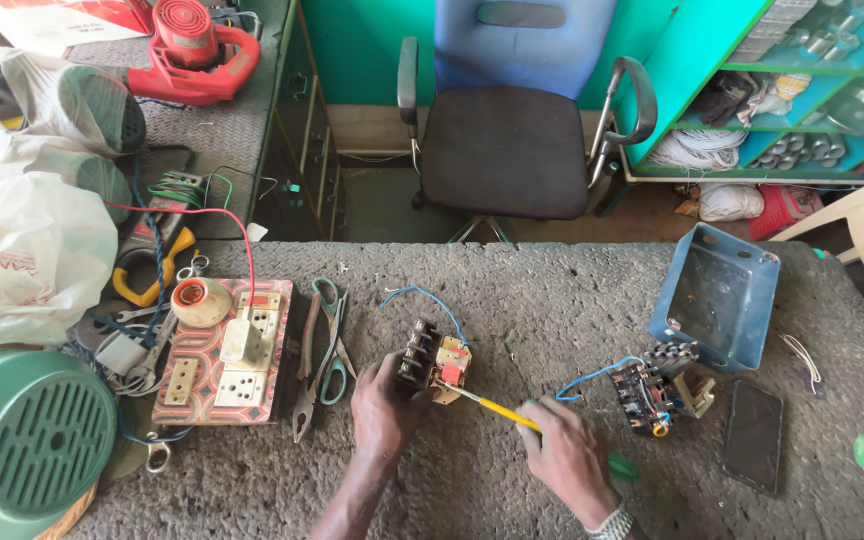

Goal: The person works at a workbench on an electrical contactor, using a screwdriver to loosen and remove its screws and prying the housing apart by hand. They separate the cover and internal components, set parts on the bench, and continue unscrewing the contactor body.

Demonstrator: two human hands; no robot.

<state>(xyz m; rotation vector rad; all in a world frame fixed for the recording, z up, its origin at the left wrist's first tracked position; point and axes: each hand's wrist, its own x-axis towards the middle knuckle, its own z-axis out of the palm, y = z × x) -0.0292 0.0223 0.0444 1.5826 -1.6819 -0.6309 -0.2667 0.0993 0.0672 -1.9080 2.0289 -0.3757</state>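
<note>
Gripping the black switch block [425,362] at centre frame, my left hand [382,405] steadies it on the stone bench [552,310]. My right hand [570,458], lower right of it, clasps a yellow screwdriver [497,408] whose tip touches the block.

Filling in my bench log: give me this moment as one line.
left hand: holds black switch block | right hand: yellow screwdriver, tip at block | blue metal box: open, right

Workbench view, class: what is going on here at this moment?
A person sits at a rough grey bench. The left hand grips a small black electrical switch block with a blue wire, while the right hand holds a yellow-shafted screwdriver, its tip against the block. Scissors and pliers lie to the left.
</note>
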